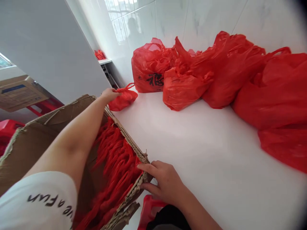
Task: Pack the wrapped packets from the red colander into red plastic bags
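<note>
In the head view, reached over the cardboard box (31, 143) with the left hand (110, 95) and met the small red bag (122, 100) along its upper-left edge, with fingers apparently closed on the plastic, though partly hidden at the tips. Reckoned with twelve at the top of the view, lay mostly at four o'clock from those fingers, touching, with no gap between. Ran lengthwise from roughly eight o'clock to two, with a handle loop (130, 85) standing out toward two o'clock from the fingertips. Sat just outside the far corner of the box, low at the white worktop (196, 143); could not tell between resting there and hanging slightly clear. Gripped the near corner of the box with the right hand (165, 182), with thumb and fingers on opposite sides of the rim and no bag in them. Seen from there, lay well apart at eleven o'clock, so clearly nearer to the left hand. Between the two hands, inside the box, showed red plastic bundles (120, 156). Past the small red bag, stood near but apart at between one and two o'clock as a bag with black lettering (147, 72), then onward at about three as larger red bags (225, 76).
</note>
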Demonstrator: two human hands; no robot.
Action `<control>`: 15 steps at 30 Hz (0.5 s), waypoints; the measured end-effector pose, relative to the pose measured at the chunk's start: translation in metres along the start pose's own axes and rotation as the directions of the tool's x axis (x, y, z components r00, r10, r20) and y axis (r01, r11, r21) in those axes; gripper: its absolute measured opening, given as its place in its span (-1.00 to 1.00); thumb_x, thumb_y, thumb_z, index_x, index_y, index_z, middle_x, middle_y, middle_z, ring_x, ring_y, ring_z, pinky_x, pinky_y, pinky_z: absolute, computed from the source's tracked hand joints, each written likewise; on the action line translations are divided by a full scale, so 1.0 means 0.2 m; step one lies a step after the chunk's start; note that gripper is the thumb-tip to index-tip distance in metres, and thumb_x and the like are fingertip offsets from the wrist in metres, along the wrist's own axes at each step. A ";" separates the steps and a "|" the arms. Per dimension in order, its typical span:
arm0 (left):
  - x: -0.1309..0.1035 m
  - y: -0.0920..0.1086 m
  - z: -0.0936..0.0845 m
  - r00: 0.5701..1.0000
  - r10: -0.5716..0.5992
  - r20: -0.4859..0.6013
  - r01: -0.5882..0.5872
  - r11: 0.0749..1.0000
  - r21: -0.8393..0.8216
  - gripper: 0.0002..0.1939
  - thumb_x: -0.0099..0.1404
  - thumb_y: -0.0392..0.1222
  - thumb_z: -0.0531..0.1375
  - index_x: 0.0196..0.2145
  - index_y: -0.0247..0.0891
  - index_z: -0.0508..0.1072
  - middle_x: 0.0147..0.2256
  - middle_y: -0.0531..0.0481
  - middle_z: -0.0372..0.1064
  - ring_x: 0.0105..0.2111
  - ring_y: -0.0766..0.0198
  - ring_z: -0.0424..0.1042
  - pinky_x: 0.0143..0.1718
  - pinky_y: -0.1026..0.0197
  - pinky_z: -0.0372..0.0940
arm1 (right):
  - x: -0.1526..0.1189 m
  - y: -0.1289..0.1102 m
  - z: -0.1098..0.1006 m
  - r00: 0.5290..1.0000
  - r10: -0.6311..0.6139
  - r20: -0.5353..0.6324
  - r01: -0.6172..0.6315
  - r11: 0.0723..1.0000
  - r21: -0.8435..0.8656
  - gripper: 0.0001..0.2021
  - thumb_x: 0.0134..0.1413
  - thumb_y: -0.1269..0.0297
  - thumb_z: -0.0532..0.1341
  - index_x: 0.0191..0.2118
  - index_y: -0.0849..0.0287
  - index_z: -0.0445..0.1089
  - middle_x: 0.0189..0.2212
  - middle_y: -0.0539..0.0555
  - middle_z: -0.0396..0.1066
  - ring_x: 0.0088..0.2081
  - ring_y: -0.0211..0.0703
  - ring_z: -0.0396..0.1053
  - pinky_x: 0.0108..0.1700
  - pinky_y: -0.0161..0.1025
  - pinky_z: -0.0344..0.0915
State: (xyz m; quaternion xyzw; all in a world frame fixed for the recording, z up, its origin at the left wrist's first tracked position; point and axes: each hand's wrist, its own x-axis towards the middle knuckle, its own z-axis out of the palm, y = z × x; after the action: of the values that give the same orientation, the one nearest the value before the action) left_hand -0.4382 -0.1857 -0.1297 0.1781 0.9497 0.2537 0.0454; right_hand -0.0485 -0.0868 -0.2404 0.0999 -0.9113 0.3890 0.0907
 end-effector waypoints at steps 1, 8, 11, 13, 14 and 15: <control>-0.03 -0.01 -0.05 1.000 0.020 -0.007 -0.020 0.997 -0.071 -0.57 0.38 -0.07 0.10 0.10 -0.37 0.29 0.02 -0.18 0.35 -0.12 0.17 0.42 -0.11 0.04 0.37 | 0.00 0.00 0.00 1.000 0.000 -0.002 0.000 1.000 0.002 -0.54 0.10 0.00 0.23 0.12 -0.10 0.29 -0.33 -0.01 0.40 -0.35 -0.21 0.31 -0.29 -0.29 0.22; -0.48 -0.32 -0.58 0.999 0.000 0.034 0.013 0.915 -0.404 -0.49 0.43 -0.09 0.01 0.24 -0.37 0.11 0.03 -0.08 0.39 -0.05 0.25 0.38 -0.05 0.19 0.32 | 0.00 -0.01 -0.02 0.999 0.010 0.031 -0.011 0.999 0.045 -0.57 0.14 0.10 0.22 0.14 -0.06 0.28 -0.30 0.01 0.42 -0.31 -0.20 0.33 -0.26 -0.28 0.25; -0.70 -0.57 -0.62 0.904 -0.200 0.378 0.341 0.872 -0.352 -0.32 0.21 0.13 0.21 0.17 -0.28 0.20 -0.11 -0.03 0.49 -0.08 0.12 0.42 -0.09 0.13 0.37 | 0.00 -0.01 -0.02 0.999 0.010 0.053 -0.013 0.998 0.064 -0.57 0.17 0.16 0.20 0.16 -0.06 0.25 -0.28 0.01 0.43 -0.28 -0.18 0.35 -0.24 -0.27 0.26; -0.85 -0.71 -0.49 0.727 -0.259 0.636 0.451 0.878 -0.159 -0.23 0.05 0.23 0.29 0.10 -0.24 0.27 -0.13 -0.02 0.51 -0.10 0.05 0.45 -0.12 0.08 0.40 | 0.00 0.00 -0.02 0.998 0.006 0.056 -0.010 0.998 0.066 -0.58 0.18 0.18 0.19 0.16 -0.05 0.25 -0.30 0.02 0.43 -0.28 -0.18 0.35 -0.24 -0.27 0.27; -0.92 -0.76 -0.38 0.644 -0.269 0.716 0.450 0.890 -0.070 -0.25 0.01 0.25 0.30 0.04 -0.26 0.32 -0.15 -0.04 0.52 -0.14 0.02 0.47 -0.16 0.05 0.41 | 0.00 0.00 -0.02 0.998 0.003 0.055 -0.006 0.998 0.064 -0.58 0.18 0.18 0.19 0.16 -0.03 0.25 -0.31 0.02 0.42 -0.28 -0.18 0.35 -0.24 -0.27 0.27; -1.00 -0.81 -0.25 0.600 -0.273 0.752 0.438 0.899 -0.023 -0.28 -0.03 0.22 0.34 -0.04 -0.32 0.39 -0.18 -0.07 0.52 -0.20 0.00 0.49 -0.21 0.03 0.43 | 0.00 0.00 -0.02 0.999 -0.001 0.053 -0.002 0.998 0.061 -0.59 0.19 0.18 0.19 0.16 -0.02 0.25 -0.32 0.02 0.42 -0.29 -0.18 0.35 -0.25 -0.27 0.27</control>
State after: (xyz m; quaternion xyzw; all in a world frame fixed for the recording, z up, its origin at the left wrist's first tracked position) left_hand -0.3121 -0.4116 -0.1678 0.0650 0.8350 0.2429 0.4895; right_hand -0.0471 -0.0848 -0.2379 0.1126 -0.9012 0.4138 0.0631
